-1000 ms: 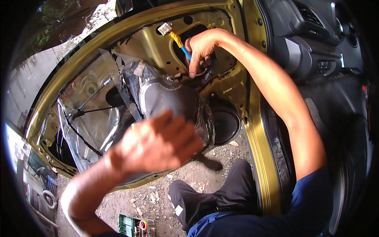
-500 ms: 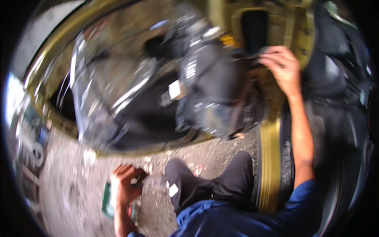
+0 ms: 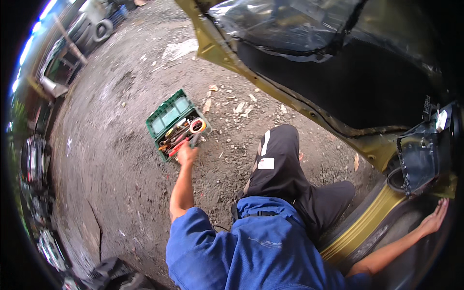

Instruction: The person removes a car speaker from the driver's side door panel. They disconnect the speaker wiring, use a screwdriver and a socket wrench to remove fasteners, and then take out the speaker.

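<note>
- Left hand [image 3: 186, 153], yours: at the near edge of the green toolbox [image 3: 169, 112], beside a red-handled tool [image 3: 177, 148]; cannot tell whether fingers are apart or clamped.
- Toolbox: on the ground left of your knees, lid up, holding mixed tools and a tape roll [image 3: 197, 131]; none clearly lifted out.
- Right hand [image 3: 433, 218], yours: near the door's lower corner; fingers outstretched, together, nothing visibly held.
- Gold door [image 3: 282, 96]: swung open, clear sheeting [image 3: 290, 34] exposed; seemingly unfinished.

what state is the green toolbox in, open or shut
Open: its green lid is tipped back, and tools show inside the toolbox, with the left hand at its near edge.
</note>
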The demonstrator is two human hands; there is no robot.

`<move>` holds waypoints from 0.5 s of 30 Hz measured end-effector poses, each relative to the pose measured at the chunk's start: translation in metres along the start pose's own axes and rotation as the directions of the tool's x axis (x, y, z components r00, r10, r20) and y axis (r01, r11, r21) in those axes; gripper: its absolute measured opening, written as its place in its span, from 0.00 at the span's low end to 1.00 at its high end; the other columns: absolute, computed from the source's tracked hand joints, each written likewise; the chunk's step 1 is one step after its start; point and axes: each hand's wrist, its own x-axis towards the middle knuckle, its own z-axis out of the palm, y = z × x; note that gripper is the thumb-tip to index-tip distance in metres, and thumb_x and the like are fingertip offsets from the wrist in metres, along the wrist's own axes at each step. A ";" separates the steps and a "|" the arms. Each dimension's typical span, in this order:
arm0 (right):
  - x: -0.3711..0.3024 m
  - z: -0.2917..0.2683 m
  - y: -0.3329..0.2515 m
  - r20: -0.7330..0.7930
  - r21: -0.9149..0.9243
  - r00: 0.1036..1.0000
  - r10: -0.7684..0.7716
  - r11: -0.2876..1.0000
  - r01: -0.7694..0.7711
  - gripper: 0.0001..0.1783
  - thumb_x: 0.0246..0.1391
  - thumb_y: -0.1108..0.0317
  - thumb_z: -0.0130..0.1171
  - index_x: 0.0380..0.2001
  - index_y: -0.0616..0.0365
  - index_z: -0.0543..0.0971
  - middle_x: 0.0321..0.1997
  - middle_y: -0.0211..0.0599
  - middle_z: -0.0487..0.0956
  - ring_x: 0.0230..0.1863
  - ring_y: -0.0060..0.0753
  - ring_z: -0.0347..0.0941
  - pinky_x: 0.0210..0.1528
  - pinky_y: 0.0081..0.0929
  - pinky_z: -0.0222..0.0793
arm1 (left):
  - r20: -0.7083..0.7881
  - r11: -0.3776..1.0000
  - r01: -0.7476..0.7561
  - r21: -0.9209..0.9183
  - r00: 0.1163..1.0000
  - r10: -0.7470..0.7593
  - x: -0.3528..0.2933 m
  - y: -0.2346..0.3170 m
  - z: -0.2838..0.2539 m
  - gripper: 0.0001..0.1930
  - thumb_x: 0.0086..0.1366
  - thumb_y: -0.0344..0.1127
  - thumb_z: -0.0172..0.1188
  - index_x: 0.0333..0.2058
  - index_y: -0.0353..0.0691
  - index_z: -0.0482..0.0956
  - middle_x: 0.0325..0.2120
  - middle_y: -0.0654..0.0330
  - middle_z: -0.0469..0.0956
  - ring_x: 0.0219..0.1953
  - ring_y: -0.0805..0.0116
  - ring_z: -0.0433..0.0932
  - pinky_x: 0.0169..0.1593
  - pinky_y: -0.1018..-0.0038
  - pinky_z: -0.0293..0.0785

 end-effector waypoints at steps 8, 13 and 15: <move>-0.132 -0.021 -0.056 0.221 -0.223 0.929 0.298 0.942 -0.250 0.17 0.59 0.71 0.60 0.50 0.68 0.82 0.47 0.42 0.85 0.47 0.31 0.82 0.53 0.25 0.75 | -0.028 0.950 -0.312 0.000 0.950 0.312 0.116 -0.032 -0.020 0.32 0.57 0.55 0.69 0.53 0.37 0.80 0.43 0.47 0.82 0.44 0.47 0.81 0.49 0.55 0.78; -0.183 -0.021 -0.076 0.321 -0.455 0.808 0.495 0.828 -0.326 0.12 0.54 0.80 0.61 0.42 0.65 0.86 0.39 0.39 0.86 0.40 0.26 0.82 0.47 0.24 0.77 | -0.257 0.781 -0.625 0.018 0.752 0.608 0.080 0.078 0.027 0.16 0.60 0.35 0.65 0.43 0.28 0.83 0.36 0.43 0.83 0.39 0.50 0.82 0.45 0.60 0.77; -0.214 -0.004 -0.073 0.410 -0.299 0.717 0.564 0.826 -0.479 0.15 0.53 0.82 0.62 0.45 0.65 0.85 0.39 0.40 0.87 0.40 0.25 0.83 0.49 0.25 0.78 | -0.202 0.730 -0.671 -0.128 0.739 0.643 0.050 0.123 0.045 0.16 0.59 0.34 0.64 0.42 0.28 0.83 0.36 0.43 0.83 0.39 0.50 0.82 0.44 0.60 0.77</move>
